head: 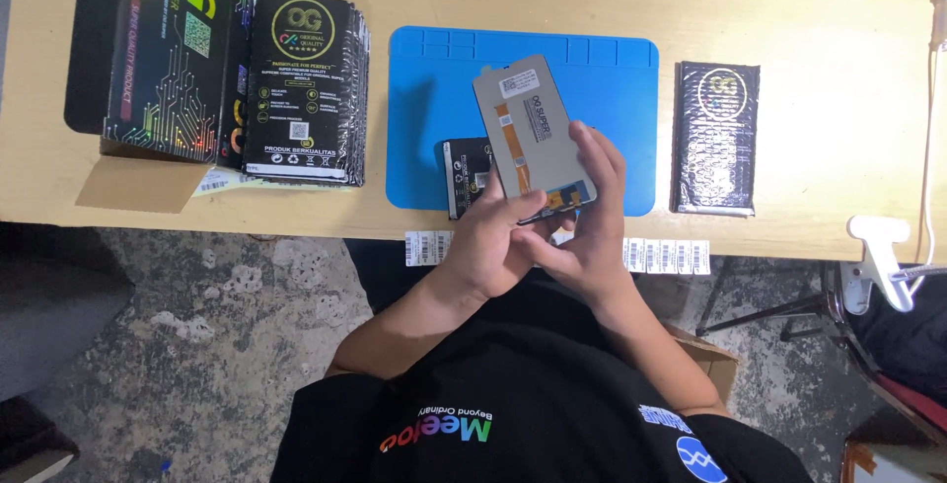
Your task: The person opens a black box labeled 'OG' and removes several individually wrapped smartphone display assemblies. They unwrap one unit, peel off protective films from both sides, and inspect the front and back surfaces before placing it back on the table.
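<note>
Both hands pinching the phone screen point(533, 133) by its lower end, left hand point(488, 241), right hand point(587, 217); apparently pinching near the orange ribbon point(564, 197); could crease it, or slip onto the blue mat point(612, 88).

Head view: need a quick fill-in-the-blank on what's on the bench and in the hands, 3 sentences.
1. Both hands, left hand and right hand, hold a phone display panel above a silicone work mat coloured ____.
2. The black bubble pouch lies to the ____ of the mat.
3. The barcode label strips sit at the table's ____ edge.

Missing words: blue; right; near
</note>
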